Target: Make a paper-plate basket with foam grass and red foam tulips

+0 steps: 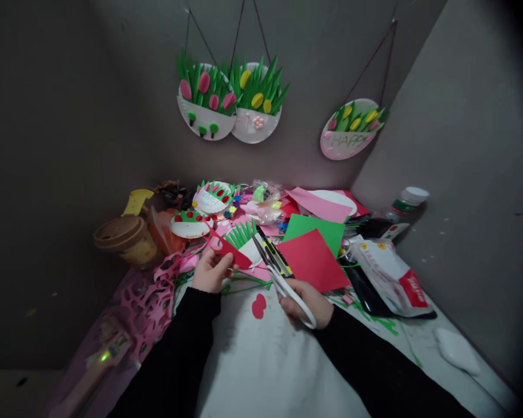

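Pinched between the fingers of my left hand [212, 271] is a piece of red paper [235, 253] with cut-out edges. My right hand [307, 301] grips white-handled scissors [283, 285], their blades pointing up and left, a little to the right of the red paper. Below and between both hands, a small red paper cutout [258, 306] with rounded lobes lies on the white table surface. Just beyond the scissors are a red sheet [316, 261] and a green sheet [316, 227]. Green paper grass [240, 234] stands on a white piece behind my left hand.
Pink paper scraps [150, 302] spread along the left, near a brown-lidded cup [126, 238] and a glue gun [100, 363] with a lit green light. At right are a white-and-red packet [390, 278], a bottle [407, 203] and a white object [457, 351]. Decorated paper plates [207, 107] hang on the wall.
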Motion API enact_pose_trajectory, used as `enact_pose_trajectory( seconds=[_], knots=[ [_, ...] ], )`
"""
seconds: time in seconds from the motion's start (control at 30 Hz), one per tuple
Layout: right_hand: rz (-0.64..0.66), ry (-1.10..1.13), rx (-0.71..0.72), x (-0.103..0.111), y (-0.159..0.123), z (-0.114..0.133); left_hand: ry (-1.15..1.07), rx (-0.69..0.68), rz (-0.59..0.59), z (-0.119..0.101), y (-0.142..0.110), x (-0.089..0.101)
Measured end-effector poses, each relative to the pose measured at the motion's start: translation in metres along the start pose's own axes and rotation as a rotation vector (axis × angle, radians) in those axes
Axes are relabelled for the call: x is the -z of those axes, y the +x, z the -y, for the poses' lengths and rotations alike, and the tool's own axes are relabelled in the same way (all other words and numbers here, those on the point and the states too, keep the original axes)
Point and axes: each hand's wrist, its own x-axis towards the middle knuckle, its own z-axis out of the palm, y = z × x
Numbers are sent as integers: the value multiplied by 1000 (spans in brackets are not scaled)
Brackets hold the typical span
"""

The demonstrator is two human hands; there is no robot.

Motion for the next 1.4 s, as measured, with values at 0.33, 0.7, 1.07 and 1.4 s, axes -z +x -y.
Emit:
enact_pose_trajectory(
  seconds=[0.33, 0.7, 1.07, 1.4],
  knots=[
    [32, -75, -27, -15, -2, 4, -247, 11, -339, -10, 5, 3],
    [9, -144, -38, -17, 0, 2, -177, 6, -243, 6, -9, -12],
    [53, -72, -41, -17, 0, -1, -67, 22, -173, 10, -14, -13],
    [31, -4, -53, -19, 1, -6, -21, 98, -176, 12, -20, -17]
  ],
)
